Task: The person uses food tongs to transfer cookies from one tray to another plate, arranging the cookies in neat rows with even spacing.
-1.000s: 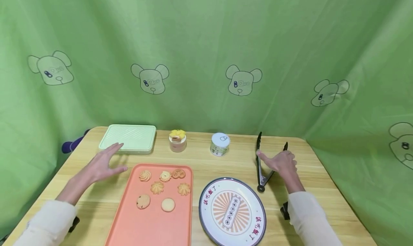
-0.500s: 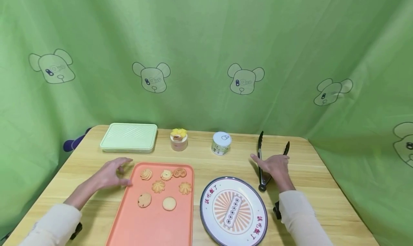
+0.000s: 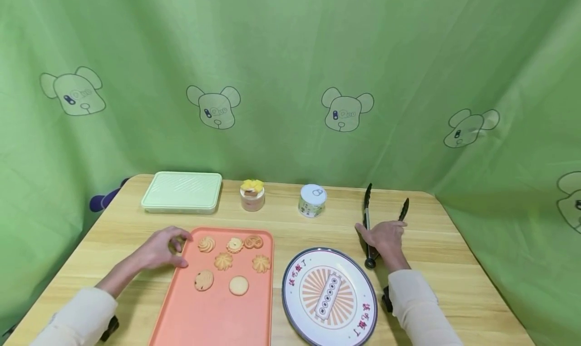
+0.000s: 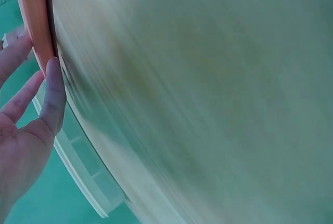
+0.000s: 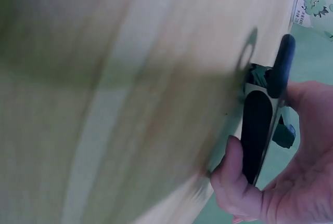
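Note:
My left hand (image 3: 159, 247) is at the upper left edge of the coral tray (image 3: 211, 318), its thumb and fingertips at the rim. In the left wrist view, fingers of that hand (image 4: 26, 141) touch the outer side of the tray (image 4: 35, 16). Several cookies (image 3: 238, 285) lie in the tray's far half. On the right, my right hand (image 3: 386, 237) is over the black and silver tongs (image 3: 367, 215), whose arms are spread. The right wrist view shows this hand (image 5: 307, 167) with thumb and fingers around the tongs (image 5: 256, 130).
Between tray and tongs lies a round white plate (image 3: 327, 295) with a dark rim. Along the back stand a pale green lidded box (image 3: 183, 190), a small cup (image 3: 252, 200) with a yellow top and a white-lidded can (image 3: 312, 202). Green curtains surround the table.
My left hand has moved right and down from beside the green box to the tray's edge. My right hand has shifted left and slightly down over the tongs.

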A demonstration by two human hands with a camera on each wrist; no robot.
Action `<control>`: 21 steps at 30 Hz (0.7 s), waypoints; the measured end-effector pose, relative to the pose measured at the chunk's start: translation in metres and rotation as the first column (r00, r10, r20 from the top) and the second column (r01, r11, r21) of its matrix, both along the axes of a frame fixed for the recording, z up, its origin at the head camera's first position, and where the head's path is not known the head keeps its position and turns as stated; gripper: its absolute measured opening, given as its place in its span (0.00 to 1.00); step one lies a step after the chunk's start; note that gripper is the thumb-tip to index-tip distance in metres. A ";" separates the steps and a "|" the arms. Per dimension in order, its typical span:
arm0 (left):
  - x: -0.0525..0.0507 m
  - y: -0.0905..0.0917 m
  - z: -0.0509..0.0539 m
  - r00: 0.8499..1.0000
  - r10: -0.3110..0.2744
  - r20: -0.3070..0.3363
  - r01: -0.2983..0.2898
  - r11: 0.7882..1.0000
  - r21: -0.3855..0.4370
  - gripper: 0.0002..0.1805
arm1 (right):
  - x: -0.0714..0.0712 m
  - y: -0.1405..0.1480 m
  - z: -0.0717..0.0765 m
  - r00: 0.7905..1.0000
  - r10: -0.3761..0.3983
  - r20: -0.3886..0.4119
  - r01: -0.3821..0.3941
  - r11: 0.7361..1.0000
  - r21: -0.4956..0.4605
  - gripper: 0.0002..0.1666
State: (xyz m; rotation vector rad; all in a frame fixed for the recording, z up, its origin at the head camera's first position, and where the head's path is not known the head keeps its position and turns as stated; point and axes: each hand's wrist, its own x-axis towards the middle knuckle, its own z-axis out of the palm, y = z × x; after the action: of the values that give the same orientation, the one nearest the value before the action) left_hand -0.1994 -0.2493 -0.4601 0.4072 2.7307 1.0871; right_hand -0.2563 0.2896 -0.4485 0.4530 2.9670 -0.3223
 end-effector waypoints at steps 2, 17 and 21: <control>0.000 0.002 -0.001 1.000 -0.012 0.000 0.012 1.000 -0.005 0.31 | -0.001 0.001 0.000 1.000 -0.005 -0.007 0.005 1.000 -0.008 0.67; -0.001 0.013 0.002 0.997 0.059 0.049 -0.055 0.996 -0.076 0.28 | 0.004 0.022 0.007 0.999 0.039 -0.039 -0.042 0.995 -0.086 0.38; 0.000 0.013 0.002 0.996 0.066 0.058 -0.062 0.995 -0.078 0.28 | 0.010 0.026 0.007 0.996 -0.014 -0.090 0.001 0.991 -0.137 0.46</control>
State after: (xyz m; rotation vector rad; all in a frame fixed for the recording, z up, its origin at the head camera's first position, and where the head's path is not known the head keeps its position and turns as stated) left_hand -0.1994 -0.2361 -0.4582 0.2727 2.7390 0.9892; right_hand -0.2467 0.3154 -0.4412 0.4449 3.0054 -0.5582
